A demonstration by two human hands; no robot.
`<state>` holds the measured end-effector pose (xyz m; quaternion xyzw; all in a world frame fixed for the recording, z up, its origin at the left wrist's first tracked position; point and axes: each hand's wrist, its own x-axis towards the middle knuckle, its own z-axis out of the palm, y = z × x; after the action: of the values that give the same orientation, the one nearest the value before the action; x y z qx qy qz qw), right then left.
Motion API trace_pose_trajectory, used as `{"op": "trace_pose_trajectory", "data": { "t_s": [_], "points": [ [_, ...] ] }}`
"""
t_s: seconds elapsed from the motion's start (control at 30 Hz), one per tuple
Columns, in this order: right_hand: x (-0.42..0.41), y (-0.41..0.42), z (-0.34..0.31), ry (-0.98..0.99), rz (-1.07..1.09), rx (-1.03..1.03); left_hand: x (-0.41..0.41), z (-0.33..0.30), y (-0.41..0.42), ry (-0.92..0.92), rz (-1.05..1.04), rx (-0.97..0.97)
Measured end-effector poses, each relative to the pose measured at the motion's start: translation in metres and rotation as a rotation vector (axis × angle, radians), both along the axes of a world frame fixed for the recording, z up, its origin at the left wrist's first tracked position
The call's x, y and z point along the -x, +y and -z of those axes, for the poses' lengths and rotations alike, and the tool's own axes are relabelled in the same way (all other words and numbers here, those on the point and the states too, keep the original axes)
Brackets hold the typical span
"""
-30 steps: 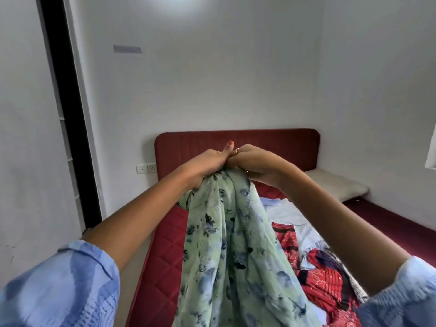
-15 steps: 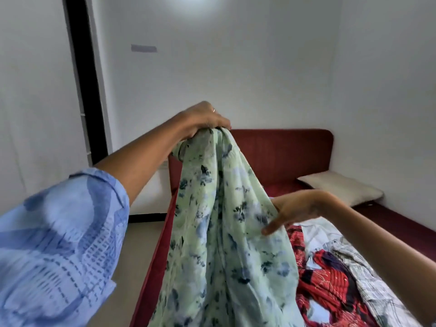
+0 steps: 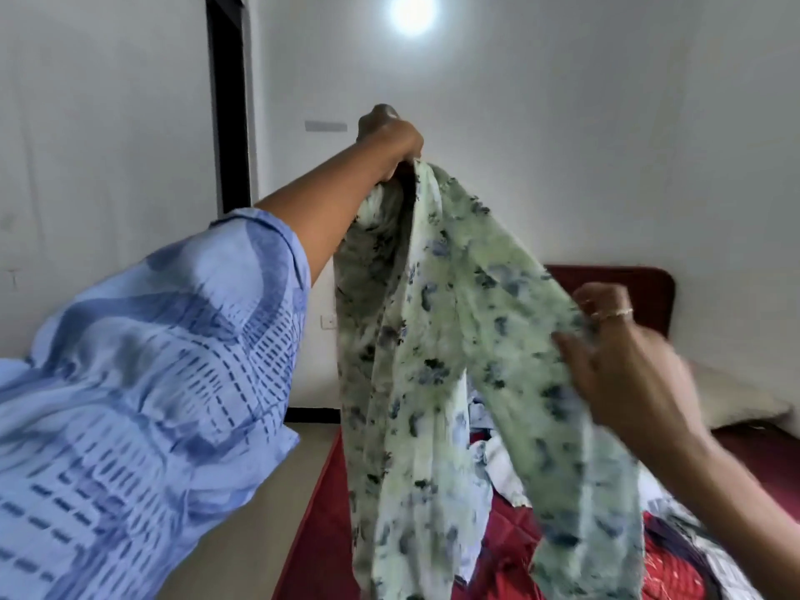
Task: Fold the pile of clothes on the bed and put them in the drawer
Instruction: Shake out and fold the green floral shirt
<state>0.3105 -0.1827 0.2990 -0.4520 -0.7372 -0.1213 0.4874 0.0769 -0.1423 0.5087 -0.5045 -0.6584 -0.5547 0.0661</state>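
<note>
1. Since half a second ago, the left hand is lifting higher above the bed, and the right hand is shifting from the middle of the scarf out to its far edge.
2. Left hand is staying fisted round one bunched end of the scarf, well above the bed, so that the cloth is hanging free and its length is showing.
3. Right hand is closing its fingers on the scarf's edge, lower and nearer the headboard; motion blur is hiding how firm that pinch is. Pulling sideways is likely spreading the cloth, so that a second corner can be found for a clean fold.
4. Between the two hands the scarf is sloping as a loose band; two long tails are dangling down to just over the bed, near its floor-side edge.
5. Behind the scarf, the pile of other clothes is lying unfolded on the bed, red and white pieces among them, so most of the task is waiting.
6. No drawer is showing in this view.
7. A pillow is lying at the headboard end of the bed, beyond the right hand.
8. Thin cloth like this is probably slipping easily, which may explain the tight fist up top.
</note>
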Motion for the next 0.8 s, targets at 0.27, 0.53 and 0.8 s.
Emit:
{"op": "trace_pose_trajectory", "data": {
  "t_s": [0.27,0.53,0.8],
  "points": [
    [0.066,-0.010,0.111,-0.107,-0.264,0.262,-0.014,-0.022,-0.018,0.021,-0.033,-0.149],
    [0.066,0.022,0.158,-0.204,-0.077,0.099,-0.019,-0.016,-0.016,0.038,-0.010,-0.085],
    [0.003,0.058,0.150,-0.173,0.025,0.468,-0.013,-0.009,-0.010,-0.001,0.004,-0.009]
  ]
}}
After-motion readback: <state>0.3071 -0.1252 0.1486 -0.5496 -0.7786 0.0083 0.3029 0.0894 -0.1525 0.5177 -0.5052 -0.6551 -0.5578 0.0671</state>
